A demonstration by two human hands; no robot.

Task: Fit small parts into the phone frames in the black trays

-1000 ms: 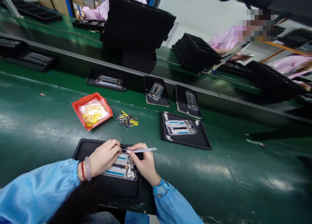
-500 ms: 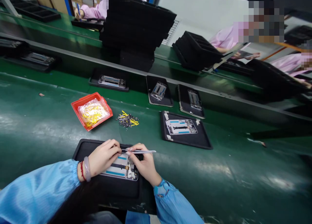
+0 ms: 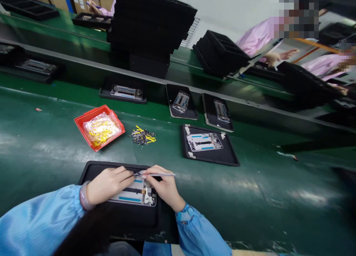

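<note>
A phone frame [image 3: 129, 199] with blue strips and a dark flex cable lies on a black tray [image 3: 130, 219] in front of me. My right hand [image 3: 165, 187] is closed round a pair of tweezers [image 3: 164, 174], held almost level over the frame's upper edge, tips pointing left. My left hand [image 3: 109, 184] rests across the frame's left part, fingers bent and pressed together, with the fingertips at the tweezers' tips. Whatever is pinched there is hidden or too small to name. The left thumb is out of sight.
Beyond my hands are a red bin [image 3: 80, 127] of bagged yellow strips and a heap of small black and yellow parts [image 3: 142, 135]. Another phone frame [image 3: 204, 141] lies on a tray at right. More trayed frames line the back ledge; tall black tray stacks [image 3: 152, 26] and co-workers are behind.
My left hand has flattened and shifted slightly down and left at the frame's edge. The tweezers lie a little flatter. The whole view has shifted slightly.
</note>
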